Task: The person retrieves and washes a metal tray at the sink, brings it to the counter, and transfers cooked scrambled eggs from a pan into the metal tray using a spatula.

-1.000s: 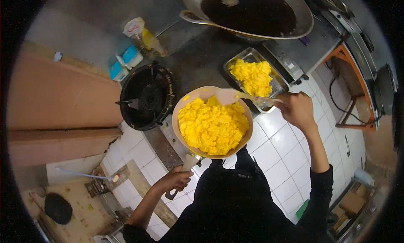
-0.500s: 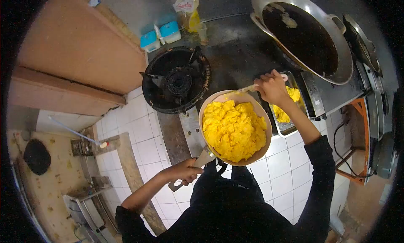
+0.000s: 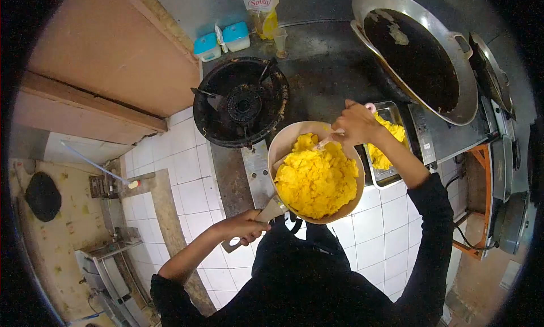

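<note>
My left hand [image 3: 245, 226] is wrapped round the handle [image 3: 271, 209] of a light-coloured frying pan [image 3: 276, 148], holding it off the stove at its front edge. Yellow scrambled eggs [image 3: 317, 179] fill the pan. My right hand [image 3: 357, 124] is closed round a spatula [image 3: 328, 139], whose pale end dips into the eggs near the far rim. Just right of the pan, a metal tray [image 3: 391, 181] holds more scrambled egg [image 3: 394, 131]; my right hand and forearm partly cover it.
A black gas burner [image 3: 243, 104] lies left of the pan. A large wok [image 3: 466, 94] with dark oil stands at the back right. Two blue-lidded tubs [image 3: 235, 31], an oil pouch [image 3: 263, 12] and a small clear cup [image 3: 280, 41] line the back.
My right hand has moved slightly left and down, bringing the spatula from the pan's rim into the eggs. My left hand still grips the handle.
</note>
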The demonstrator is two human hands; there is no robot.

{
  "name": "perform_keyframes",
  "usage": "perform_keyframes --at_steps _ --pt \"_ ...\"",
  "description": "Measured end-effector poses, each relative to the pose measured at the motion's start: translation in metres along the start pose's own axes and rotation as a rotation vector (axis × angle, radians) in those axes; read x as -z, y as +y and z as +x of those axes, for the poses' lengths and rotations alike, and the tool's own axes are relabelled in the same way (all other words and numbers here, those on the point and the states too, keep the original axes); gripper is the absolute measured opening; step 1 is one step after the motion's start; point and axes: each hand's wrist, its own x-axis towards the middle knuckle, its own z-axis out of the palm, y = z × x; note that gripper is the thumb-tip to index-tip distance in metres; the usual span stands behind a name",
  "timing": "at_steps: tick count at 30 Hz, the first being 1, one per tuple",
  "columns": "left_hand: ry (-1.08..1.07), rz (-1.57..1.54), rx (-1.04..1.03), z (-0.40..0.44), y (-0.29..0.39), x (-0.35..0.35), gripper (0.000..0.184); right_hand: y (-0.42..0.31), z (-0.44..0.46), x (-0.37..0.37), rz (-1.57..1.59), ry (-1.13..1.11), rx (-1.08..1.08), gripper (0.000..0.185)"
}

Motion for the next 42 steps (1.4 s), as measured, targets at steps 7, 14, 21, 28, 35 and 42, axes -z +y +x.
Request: perform_keyframes --at_steps 7,14,21,28,35,42 --pt "-0.004 -0.021 0.024 0.001 -0.001 0.0 0.032 -0.031 -0.022 0.021 -0.019 -0.16 -0.124 0.037" --pt "0.018 -0.056 -0.004 0.006 -0.008 -0.002 0.021 -0.054 -0.049 0.035 0.084 -0.154 -0.347 0.043" --pt "0.03 -0.012 -0.017 0.008 -0.011 -0.005 0.024 -0.061 -0.09 0.013 0.243 -0.125 -0.501 0.046" --pt "0.055 0.041 -0.036 0.018 -0.022 0.001 0.027 -0.081 -0.124 -0.018 0.359 -0.116 -0.705 0.049" --pt "0.091 0.126 -0.073 0.024 -0.03 0.0 0.033 -0.095 -0.127 -0.025 0.398 -0.132 -0.787 0.047" --pt "0.091 0.134 -0.101 0.029 -0.034 0.004 0.033 -0.098 -0.14 -0.007 0.404 -0.128 -0.847 0.05"
